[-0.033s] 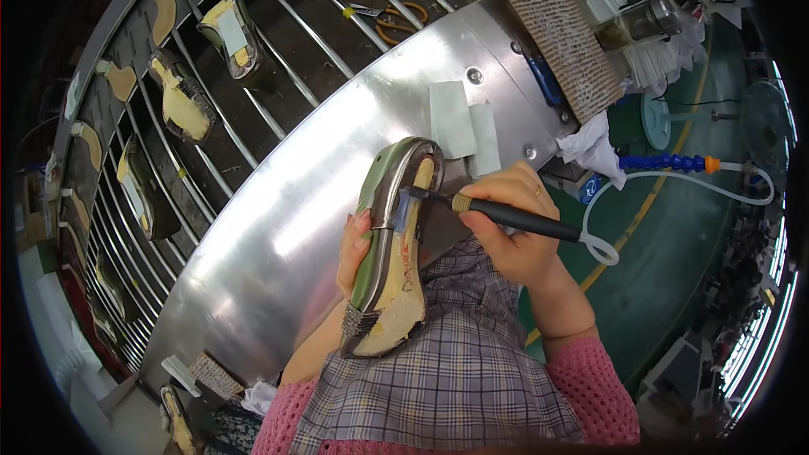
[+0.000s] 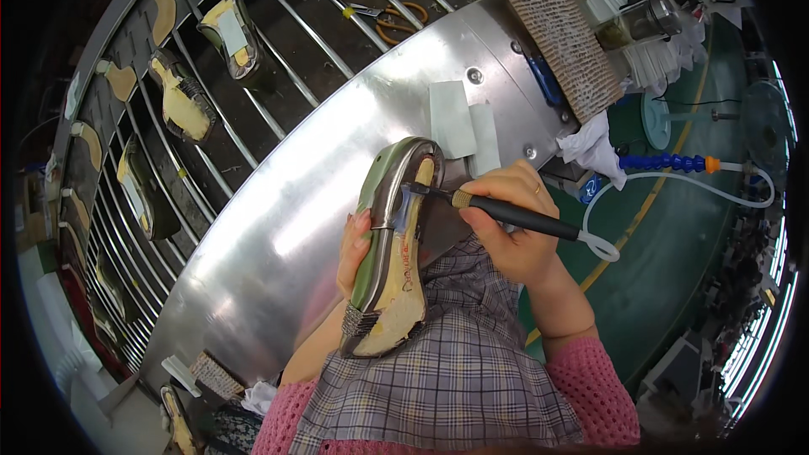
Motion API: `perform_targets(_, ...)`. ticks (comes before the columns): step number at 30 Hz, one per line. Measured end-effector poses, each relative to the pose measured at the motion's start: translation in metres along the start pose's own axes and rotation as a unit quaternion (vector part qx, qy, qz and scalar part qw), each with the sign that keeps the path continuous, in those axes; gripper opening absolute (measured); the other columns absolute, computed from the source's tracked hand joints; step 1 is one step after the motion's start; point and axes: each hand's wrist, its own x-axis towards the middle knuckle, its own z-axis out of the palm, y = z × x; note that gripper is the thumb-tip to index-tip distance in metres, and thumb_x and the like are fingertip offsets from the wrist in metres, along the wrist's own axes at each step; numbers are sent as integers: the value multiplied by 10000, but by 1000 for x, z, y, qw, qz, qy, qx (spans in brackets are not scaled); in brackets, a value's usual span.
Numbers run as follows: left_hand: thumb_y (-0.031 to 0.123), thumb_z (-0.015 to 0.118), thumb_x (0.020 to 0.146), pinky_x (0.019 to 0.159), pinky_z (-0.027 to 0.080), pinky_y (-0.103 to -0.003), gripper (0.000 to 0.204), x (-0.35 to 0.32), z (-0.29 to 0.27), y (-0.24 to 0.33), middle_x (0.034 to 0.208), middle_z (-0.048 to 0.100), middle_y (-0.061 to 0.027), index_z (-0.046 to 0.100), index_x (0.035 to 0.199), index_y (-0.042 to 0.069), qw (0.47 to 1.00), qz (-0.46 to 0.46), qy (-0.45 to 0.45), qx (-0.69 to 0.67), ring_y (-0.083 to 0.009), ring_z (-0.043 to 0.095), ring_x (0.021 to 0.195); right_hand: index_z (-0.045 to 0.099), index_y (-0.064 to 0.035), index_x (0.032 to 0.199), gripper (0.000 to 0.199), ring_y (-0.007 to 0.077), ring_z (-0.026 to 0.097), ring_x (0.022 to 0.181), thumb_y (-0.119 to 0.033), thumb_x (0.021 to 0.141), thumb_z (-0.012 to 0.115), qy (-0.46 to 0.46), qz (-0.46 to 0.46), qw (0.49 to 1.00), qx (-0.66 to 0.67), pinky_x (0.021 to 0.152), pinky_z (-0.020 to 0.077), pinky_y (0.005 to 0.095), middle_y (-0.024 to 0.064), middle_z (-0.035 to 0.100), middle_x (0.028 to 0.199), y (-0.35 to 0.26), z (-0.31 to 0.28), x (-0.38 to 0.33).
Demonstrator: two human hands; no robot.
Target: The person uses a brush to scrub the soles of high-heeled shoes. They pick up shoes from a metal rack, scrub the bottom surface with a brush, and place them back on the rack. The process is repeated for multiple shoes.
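My left hand (image 2: 354,257) is closed around the left side of an unfinished shoe (image 2: 368,265), its fingertips showing along the edge. The shoe has a green and dark metallic upper and is turned sole-up, its wide front end nearest my lap. Red handwriting marks the pale yellow insole (image 2: 394,316). In my right hand (image 2: 518,227) is a black-handled brush (image 2: 522,215), pinched near its brass-coloured collar. A white tube runs off the back of the handle. The brush tip touches the narrow middle of the sole, where a bluish patch shows.
Two pale paper strips (image 2: 449,118) lie on the curved metal table (image 2: 278,227). Beyond it, a roller rack (image 2: 286,13) carries several similar shoes, tan insole pieces and orange-handled scissors (image 2: 396,21). A corrugated board (image 2: 560,42), glass jar (image 2: 640,24) and blue jointed hose (image 2: 661,163) are at right.
The brush tip has shifted very slightly toward the far end of the shoe. The shoe and my left hand have stayed still.
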Motion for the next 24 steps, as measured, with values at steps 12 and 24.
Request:
perform_targets(12, 119, 784, 766, 1035, 392, -512, 582, -11, 11, -8, 1201, 587, -236, 427, 1219, 39, 997, -12, 45, -63, -356, 590, 1133, 685, -62, 810, 137, 118, 483, 576, -130, 756, 792, -56, 102, 984, 136, 533, 377, 268, 12, 639, 721, -5, -9, -6)
perform_targets(24, 16, 764, 764, 1106, 370, -449, 645, -9, 8, -6, 1328, 443, -254, 359, 1266, 15, 996, -2, -25, -82, -329, 462, 1278, 657, -57, 917, 169, 204, 589, 704, -113, 789, 753, -14, 34, 999, 35, 663, 434, 309, 39, 658, 821, -7, -8, -13)
